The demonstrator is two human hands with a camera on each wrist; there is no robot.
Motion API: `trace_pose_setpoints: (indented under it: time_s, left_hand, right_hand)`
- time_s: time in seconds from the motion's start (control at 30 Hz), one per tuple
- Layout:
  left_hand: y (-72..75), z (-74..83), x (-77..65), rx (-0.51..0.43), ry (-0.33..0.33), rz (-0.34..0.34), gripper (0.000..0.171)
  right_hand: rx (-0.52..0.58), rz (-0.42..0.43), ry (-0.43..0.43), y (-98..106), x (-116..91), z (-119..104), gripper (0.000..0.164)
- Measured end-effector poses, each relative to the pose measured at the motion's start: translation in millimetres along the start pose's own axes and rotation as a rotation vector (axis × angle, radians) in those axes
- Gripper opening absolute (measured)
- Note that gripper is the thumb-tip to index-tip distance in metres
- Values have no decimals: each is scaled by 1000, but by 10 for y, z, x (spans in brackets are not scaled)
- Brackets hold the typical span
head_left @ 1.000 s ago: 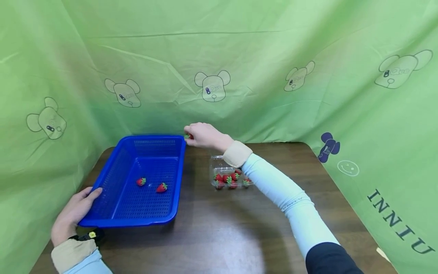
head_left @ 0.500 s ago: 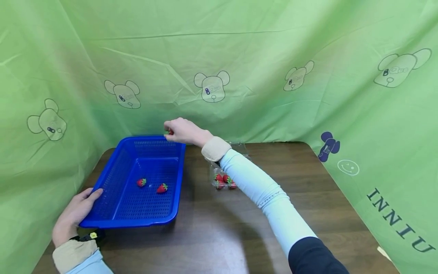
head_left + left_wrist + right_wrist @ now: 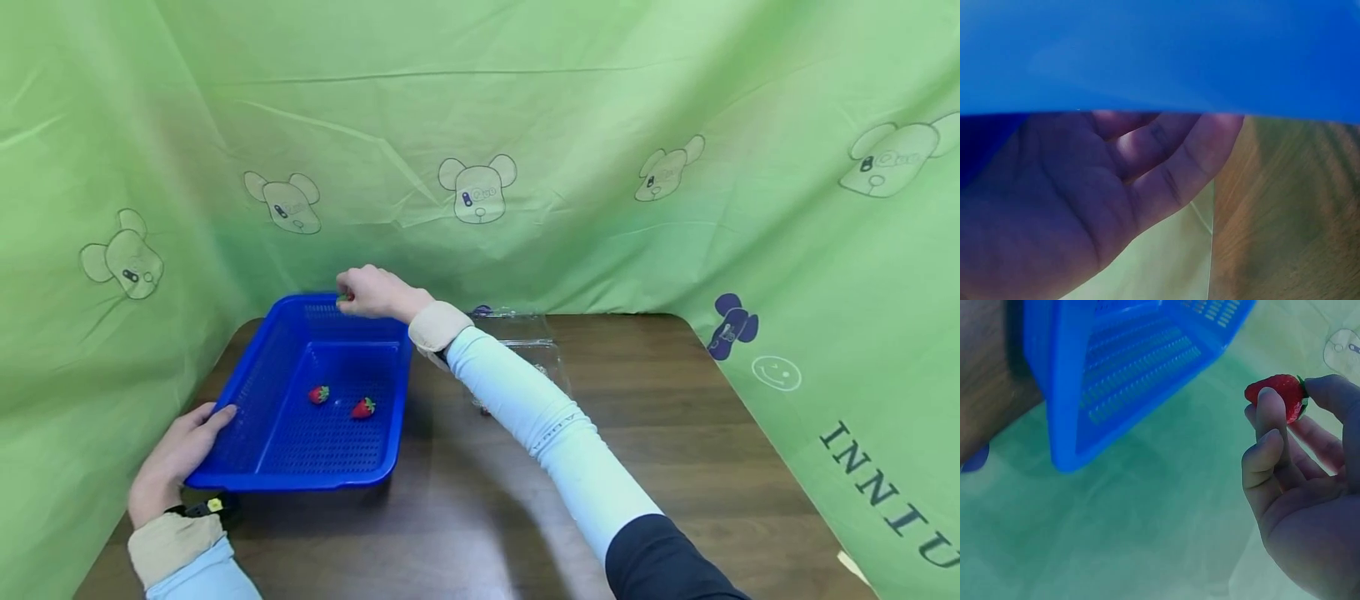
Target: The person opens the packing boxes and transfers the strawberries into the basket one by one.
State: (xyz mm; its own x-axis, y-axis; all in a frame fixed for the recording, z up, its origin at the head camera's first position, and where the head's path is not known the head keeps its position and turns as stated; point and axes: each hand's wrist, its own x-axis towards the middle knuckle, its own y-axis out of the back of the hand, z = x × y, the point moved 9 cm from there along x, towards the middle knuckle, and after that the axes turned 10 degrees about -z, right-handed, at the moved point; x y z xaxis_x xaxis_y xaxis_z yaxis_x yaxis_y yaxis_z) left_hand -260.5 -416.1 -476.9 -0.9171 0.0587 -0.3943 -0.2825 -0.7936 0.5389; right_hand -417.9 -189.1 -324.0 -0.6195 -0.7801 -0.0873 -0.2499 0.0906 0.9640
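A blue plastic basket [image 3: 330, 482] with slotted walls is on the left of the table. My left hand [image 3: 176, 454] grips its near-left rim, thumb over the top; in the left wrist view the fingers curl beneath the blue rim. Two strawberries, one strawberry [image 3: 318, 394] left of the other strawberry [image 3: 363, 407], lie on the basket floor. Over the basket's far rim, my right hand [image 3: 380, 293] pinches a strawberry [image 3: 1282, 397] between thumb and fingers, its green leaves by the thumb. A clear plastic box [image 3: 551, 354] stands to the right, mostly hidden behind my right forearm.
The wooden table [image 3: 630, 417] spreads to the right of the basket. A green printed cloth [image 3: 570, 108] rises behind the table and along both sides. My right sleeve crosses above the table's middle.
My right hand has moved left with the strawberry, from the basket's far right corner to over its far rim. The forearm now covers the strawberries in the clear box. My left hand keeps its grip.
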Motion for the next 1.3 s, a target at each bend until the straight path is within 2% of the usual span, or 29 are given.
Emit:
trace_pose_setpoints:
  time_s: [0.1,0.2,0.33,0.43,0.6,0.8,0.93,1.1,1.3]
  left_hand:
    - [-24,34,36,22,-4,-2,76]
    - [-43,66,59,27,-12,1,76]
    - [-57,98,74,4,-28,6,74]
    - [-60,106,96,-8,-36,0,73]
    - [2,74,85,48,-11,-5,75]
    - [55,20,20,127,18,16,75]
    - [40,15,34,121,23,9,77]
    - [54,0,50,92,30,1,78]
    - [41,-47,69,52,68,-30,83]
  right_hand:
    - [6,-20,-18,-77,73,0,17]
    - [-34,-48,-42,-178,165,-28,19]
    - [-77,-106,-72,-341,298,-89,18]
    - [-59,-142,-90,-445,383,-95,20]
    - [-79,-127,-124,-575,520,-129,20]
    - [-130,-153,-140,-781,747,-398,17]
    - [-87,-178,-170,-899,835,-499,18]
    - [-40,-175,-251,-1026,888,-499,19]
    - [-78,-242,-322,-1261,895,-473,13]
